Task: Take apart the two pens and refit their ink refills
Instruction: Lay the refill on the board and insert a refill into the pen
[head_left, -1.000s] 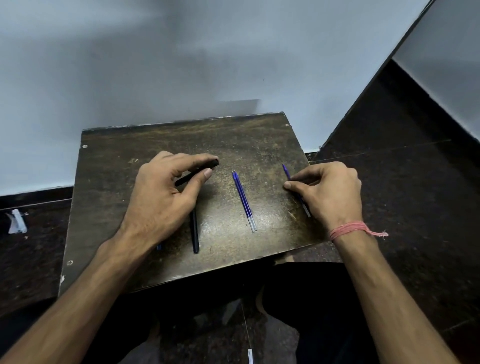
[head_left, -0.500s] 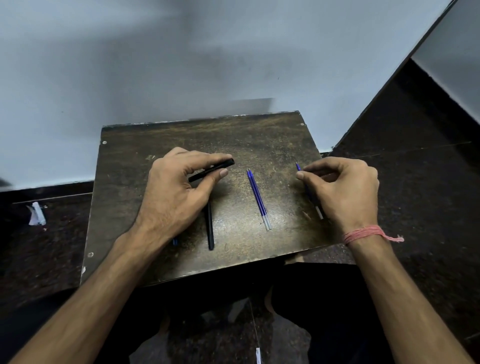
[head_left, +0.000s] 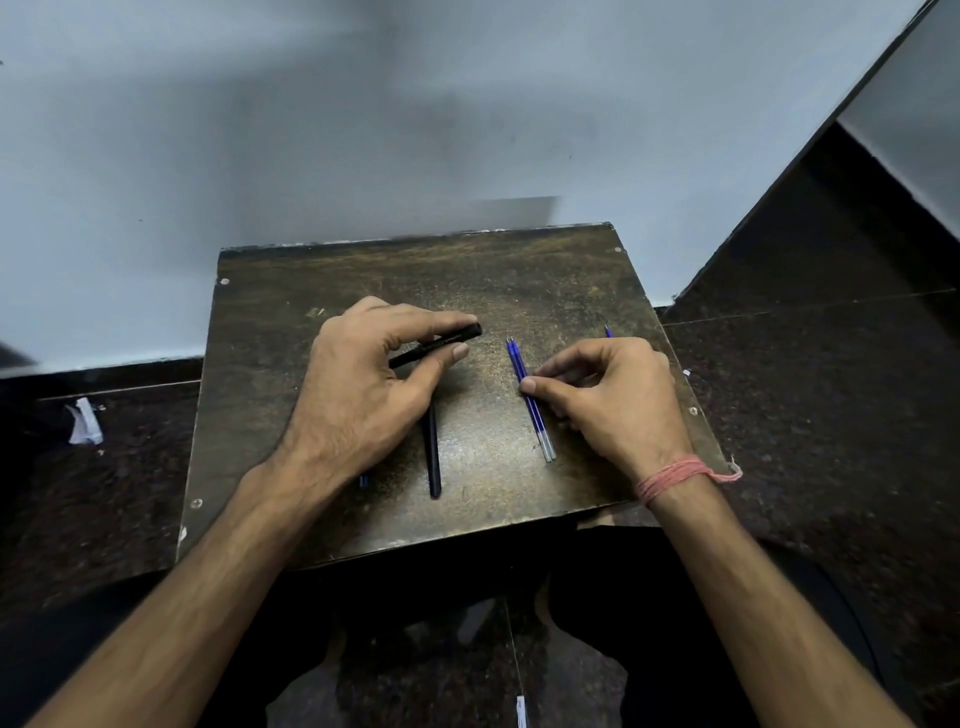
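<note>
Left hand (head_left: 363, 384): closed around a black pen barrel (head_left: 436, 345), held above the tabletop (head_left: 270, 364).
Right hand (head_left: 608, 400): fingertips pinched on two blue refills (head_left: 530, 397), laid at its left.

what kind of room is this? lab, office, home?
Probably a plain room in a home, not a lab. A small worn wooden table stands against a bare pale wall on a dark speckled stone floor, with scraps of paper lying on it. No benches or equipment in view.

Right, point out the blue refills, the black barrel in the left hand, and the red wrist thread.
blue refills (head_left: 540, 434), head view, lower shaft
black barrel (head_left: 457, 336), head view, far end
red wrist thread (head_left: 672, 475), head view, band
</note>
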